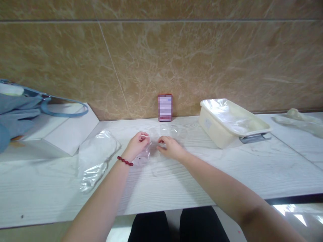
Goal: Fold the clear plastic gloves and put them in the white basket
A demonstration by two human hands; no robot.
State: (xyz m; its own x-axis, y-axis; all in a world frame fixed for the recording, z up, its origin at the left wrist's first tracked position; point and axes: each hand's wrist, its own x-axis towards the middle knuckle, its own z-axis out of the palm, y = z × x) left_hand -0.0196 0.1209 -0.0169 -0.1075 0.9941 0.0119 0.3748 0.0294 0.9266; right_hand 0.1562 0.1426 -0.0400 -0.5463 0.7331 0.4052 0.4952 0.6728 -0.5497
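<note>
My left hand (137, 144), with a red bead bracelet at the wrist, and my right hand (169, 148) meet over the middle of the white table (202, 174). Both pinch a clear plastic bag (156, 143) that lies between them, its thin film spreading out toward the wall and down toward me. The fingers of each hand are curled and pressed on the film. What the bag holds, if anything, is too faint to tell.
A pile of clear plastic bags (97, 158) lies left of my hands. A cream plastic tub (230, 122) lined with film stands tilted at the right. A small reddish box (165, 107) leans on the marble wall. A blue bag (17, 107) rests on a white box at far left.
</note>
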